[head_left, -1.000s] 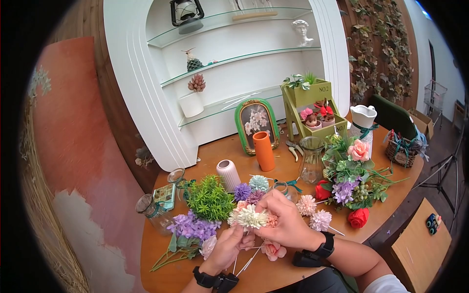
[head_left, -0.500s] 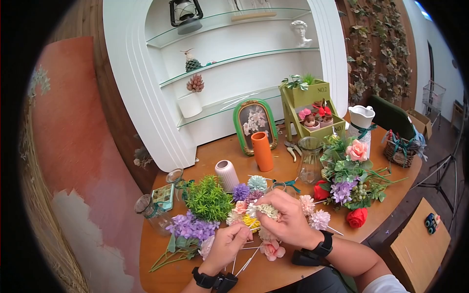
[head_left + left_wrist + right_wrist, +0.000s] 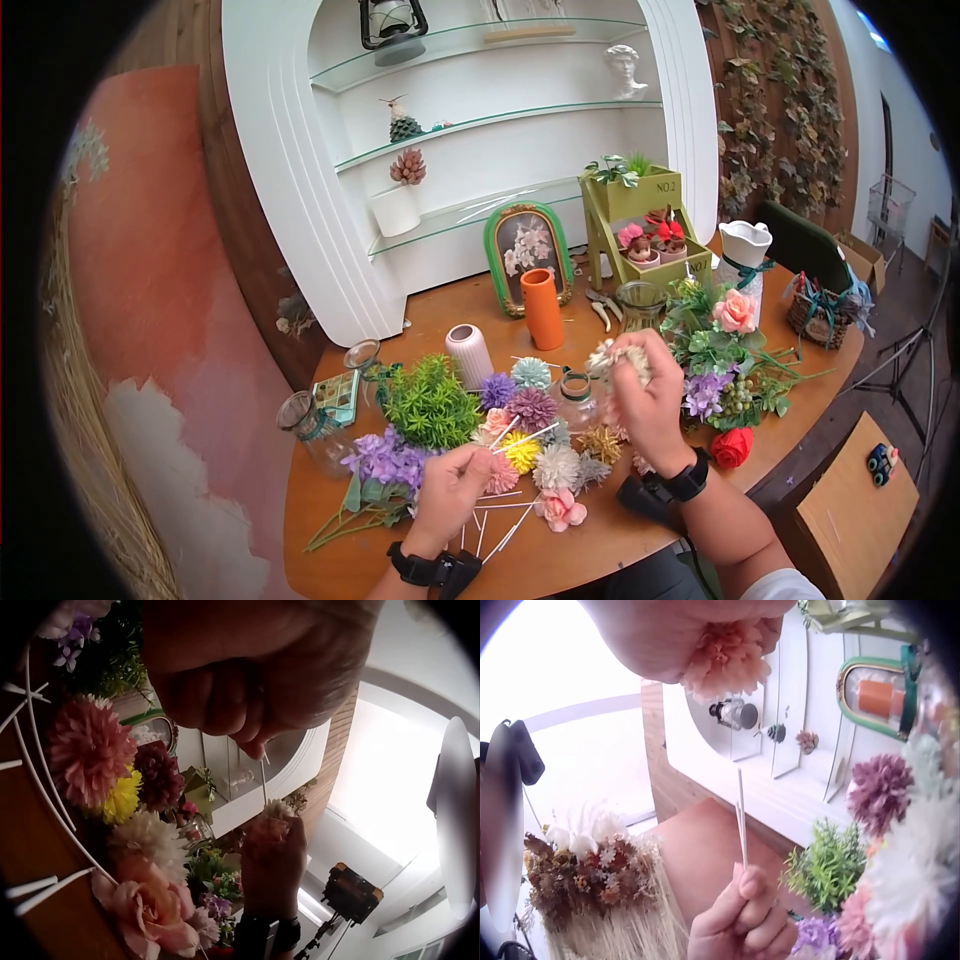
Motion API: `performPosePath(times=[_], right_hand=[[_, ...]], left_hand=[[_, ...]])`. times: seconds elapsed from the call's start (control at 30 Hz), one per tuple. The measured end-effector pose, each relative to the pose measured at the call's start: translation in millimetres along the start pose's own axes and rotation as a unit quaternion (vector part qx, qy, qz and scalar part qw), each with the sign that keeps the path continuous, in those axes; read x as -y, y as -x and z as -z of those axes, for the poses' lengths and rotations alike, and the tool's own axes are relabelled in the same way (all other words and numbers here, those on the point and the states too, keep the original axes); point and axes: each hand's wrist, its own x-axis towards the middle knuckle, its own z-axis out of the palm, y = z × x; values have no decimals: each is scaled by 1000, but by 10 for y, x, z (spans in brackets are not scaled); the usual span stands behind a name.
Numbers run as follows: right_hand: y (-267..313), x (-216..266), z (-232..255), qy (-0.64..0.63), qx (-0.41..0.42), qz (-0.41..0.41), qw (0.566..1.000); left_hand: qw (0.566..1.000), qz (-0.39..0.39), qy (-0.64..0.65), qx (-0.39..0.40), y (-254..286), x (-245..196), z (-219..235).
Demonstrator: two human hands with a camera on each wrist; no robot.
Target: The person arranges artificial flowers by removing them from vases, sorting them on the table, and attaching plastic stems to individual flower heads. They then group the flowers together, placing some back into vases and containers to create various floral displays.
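Thin white sticks [image 3: 742, 817] rise from the left hand [image 3: 742, 919], pinched between its thumb and finger; in the head view that left hand [image 3: 453, 492] is over the table's near part. Up and to the right, the right hand [image 3: 648, 400] grips a cream flower head [image 3: 604, 360]. A peach flower head [image 3: 726, 661] shows in the same hand in the right wrist view. Between and below the hands lie a yellow flower [image 3: 520, 452], a white flower [image 3: 556, 468], a pink flower [image 3: 500, 474] and a peach rose [image 3: 561, 510]. Several loose white sticks [image 3: 505, 537] lie nearby.
Behind stand an orange vase [image 3: 541, 310], a pink ribbed vase [image 3: 468, 358] and a green frame [image 3: 494, 262]. Green foliage [image 3: 430, 402] and glass jars [image 3: 318, 432] are at left. A leafy bouquet [image 3: 712, 365] and a red rose [image 3: 733, 447] lie at right.
The hands have parted. The right hand has moved up and right with the flower heads; the left hand has moved slightly left, with white sticks in its pinch. Flowers between them are uncovered.
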Motion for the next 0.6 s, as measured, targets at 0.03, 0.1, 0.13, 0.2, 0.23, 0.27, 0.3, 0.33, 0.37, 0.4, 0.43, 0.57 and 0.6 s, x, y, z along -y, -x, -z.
performPosePath(times=[0.03,0.1,0.13,0.2,0.23,0.27,0.3,0.33,0.37,0.4,0.43,0.57,0.6], right_hand=[[-87,-111,66,73,-13,41,996],[-219,-224,129,112,-21,90,989],[-260,-242,151,152,-28,136,978],[-302,-222,182,172,-32,153,973],[-316,-190,196,210,-42,182,960],[-330,-169,212,248,-52,211,944],[-347,-171,231,248,-54,211,944],[-364,-182,252,283,-48,221,932],[-372,-194,271,317,-41,230,919],[-367,-202,278,318,-44,229,919],[-357,-208,278,351,-33,228,908],[-346,-248,290,433,5,240,869],[-342,-249,279,453,13,255,854]], left_hand=[[999,-2,-37,-9,-15,11,16],[995,-32,-90,-8,-12,-74,-50],[988,-60,-141,-8,-9,-126,-81],[985,-57,-161,-15,-36,-119,-83],[972,-103,-209,-1,-62,-38,-41],[955,-149,-257,12,-76,22,-19],[955,-150,-257,15,-71,55,-24],[942,-156,-295,25,-61,84,-30],[928,-163,-333,36,-61,96,-38],[928,-164,-333,39,-55,73,-51],[926,-138,-348,47,-38,33,-68],[921,-131,-363,52,-46,52,-65],[916,-143,-373,48,-48,51,-63]])
